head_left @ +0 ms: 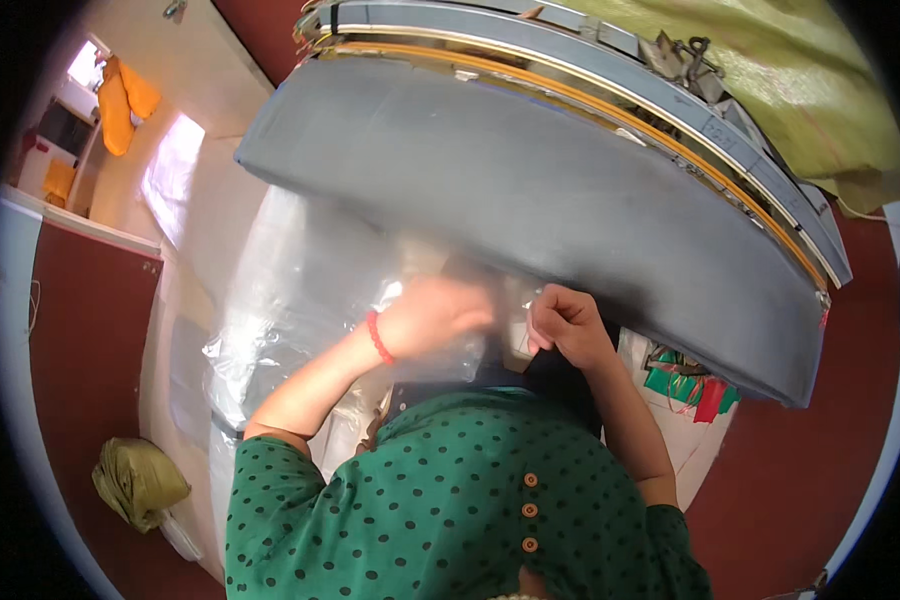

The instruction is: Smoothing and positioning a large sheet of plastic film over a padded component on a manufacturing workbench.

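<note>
My left hand (438,308), with a red bead bracelet (380,338) at the wrist, is over transparent plastic sheeting (270,290). Motion smears its fingers, so their hold cannot be made out. To its right, my right hand (573,325) is closed with the fingers curled in. Anything pinched there is hidden or too small to name. Both hands are above my lap, just on the near side of a long grey padded surface (490,180). A gap separates the two hands.
Metal rails with an orange strip (570,80) run along the far side of the grey surface. Behind them lies a yellow-green woven sack (800,90). An olive bundle (140,480) sits at the lower left; green and red pieces (695,390) lie below right.
</note>
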The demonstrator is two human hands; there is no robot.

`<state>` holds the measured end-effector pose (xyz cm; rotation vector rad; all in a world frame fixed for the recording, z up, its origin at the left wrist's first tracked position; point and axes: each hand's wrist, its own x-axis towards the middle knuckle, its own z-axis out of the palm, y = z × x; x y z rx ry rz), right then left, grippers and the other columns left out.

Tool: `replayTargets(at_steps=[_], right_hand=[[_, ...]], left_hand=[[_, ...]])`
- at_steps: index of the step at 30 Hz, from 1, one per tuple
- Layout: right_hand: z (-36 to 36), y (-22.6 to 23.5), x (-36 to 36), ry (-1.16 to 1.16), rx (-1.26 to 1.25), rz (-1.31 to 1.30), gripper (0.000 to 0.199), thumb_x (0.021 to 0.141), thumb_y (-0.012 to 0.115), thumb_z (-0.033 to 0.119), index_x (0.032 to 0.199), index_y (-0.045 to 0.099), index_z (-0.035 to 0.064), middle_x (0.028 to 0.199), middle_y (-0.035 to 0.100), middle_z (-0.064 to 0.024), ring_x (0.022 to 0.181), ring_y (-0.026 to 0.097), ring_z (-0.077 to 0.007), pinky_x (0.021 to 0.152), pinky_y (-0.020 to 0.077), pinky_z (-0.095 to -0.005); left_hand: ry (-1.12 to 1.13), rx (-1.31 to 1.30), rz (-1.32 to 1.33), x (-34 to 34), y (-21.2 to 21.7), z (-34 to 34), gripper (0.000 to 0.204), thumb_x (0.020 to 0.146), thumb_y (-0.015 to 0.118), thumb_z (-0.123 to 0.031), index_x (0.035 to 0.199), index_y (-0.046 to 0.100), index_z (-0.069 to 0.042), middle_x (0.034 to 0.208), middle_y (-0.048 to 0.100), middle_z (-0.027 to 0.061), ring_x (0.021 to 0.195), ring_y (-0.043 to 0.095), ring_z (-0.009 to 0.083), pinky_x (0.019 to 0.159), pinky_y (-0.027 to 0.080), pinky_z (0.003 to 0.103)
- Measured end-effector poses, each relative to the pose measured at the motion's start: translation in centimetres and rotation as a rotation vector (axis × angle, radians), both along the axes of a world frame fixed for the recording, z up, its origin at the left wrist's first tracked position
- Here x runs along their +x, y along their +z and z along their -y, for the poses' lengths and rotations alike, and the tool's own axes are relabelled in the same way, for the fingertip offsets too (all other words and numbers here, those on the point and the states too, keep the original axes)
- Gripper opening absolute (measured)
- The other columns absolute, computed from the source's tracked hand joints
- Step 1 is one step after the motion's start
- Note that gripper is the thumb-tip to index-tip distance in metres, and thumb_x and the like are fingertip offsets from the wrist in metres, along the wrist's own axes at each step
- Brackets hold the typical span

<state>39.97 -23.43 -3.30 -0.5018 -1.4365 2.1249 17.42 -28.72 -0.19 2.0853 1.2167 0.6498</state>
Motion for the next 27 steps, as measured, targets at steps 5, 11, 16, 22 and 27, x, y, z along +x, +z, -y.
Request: replayTargets(at_steps=[5, 11, 16, 22, 27], right_hand=[[0.6, 0.1, -3.1, 0.083, 0.238, 0.062, 0.054, 0.072, 0.063, 0.005, 0.122, 0.040, 0.0030, 0.122, 0.044, -0.0090, 0.108, 0.044, -0.0158, 0.073, 0.0432, -0.0266], [2.4, -2.5, -3.4, 0.254, 0.234, 0.237, 0.027, 0.076, 0.064, 0.009, 0.102, 0.058, 0.0035, 0.074, 0.059, -0.0012, 0.068, 0.054, -0.0068, 0.064, 0.0445, -0.0224], [1.8, 6.6, -0.6, 0.065, 0.588, 0.089, 0.031, 0.070, 0.068, 0.011, 0.099, 0.060, 0.0069, 0.077, 0.060, -0.0014, 0.062, 0.051, -0.0077, 0.053, 0.0390, -0.0209], [2.1, 19.3, 6.8, -0.053, 0.947, -0.281, 0.044, 0.071, 0.065, 0.033, 0.110, 0.046, 0.0250, 0.079, 0.055, -0.0017, 0.064, 0.051, -0.0157, 0.049, 0.0378, -0.0290], [1.8, 23.0, 5.1, 0.003, 1.003, -0.534, 0.043, 0.073, 0.064, 0.039, 0.113, 0.048, 0.0391, 0.081, 0.050, 0.0058, 0.066, 0.045, -0.0132, 0.048, 0.0337, -0.0280]], left_hand=[[0.083, -0.088, 0.176, 1.8, 1.7, -0.7, 0.008, 0.081, 0.057, -0.012, 0.079, 0.057, -0.003, 0.067, 0.058, 0.0070, 0.061, 0.057, 0.0163, 0.055, 0.044, 0.027], [0.079, 0.002, 0.093, 0.1, 1.7, -2.9, 0.018, 0.083, 0.055, -0.018, 0.086, 0.058, 0.000, 0.081, 0.062, 0.0109, 0.074, 0.061, 0.0211, 0.064, 0.047, 0.028], [0.173, -0.048, -0.563, -7.6, -14.1, -1.5, 0.030, 0.082, 0.057, -0.027, 0.096, 0.057, -0.001, 0.087, 0.061, 0.0123, 0.084, 0.059, 0.0227, 0.073, 0.045, 0.029], [0.050, -0.601, -0.207, -9.2, -20.7, 0.1, 0.038, 0.084, 0.054, -0.035, 0.100, 0.055, 0.000, 0.080, 0.059, 0.0072, 0.077, 0.052, 0.0122, 0.071, 0.042, 0.025], [0.212, -0.678, -0.056, -6.5, -18.2, 2.0, 0.041, 0.086, 0.050, -0.037, 0.100, 0.056, 0.001, 0.082, 0.059, 0.0063, 0.079, 0.052, 0.0123, 0.073, 0.042, 0.026]])
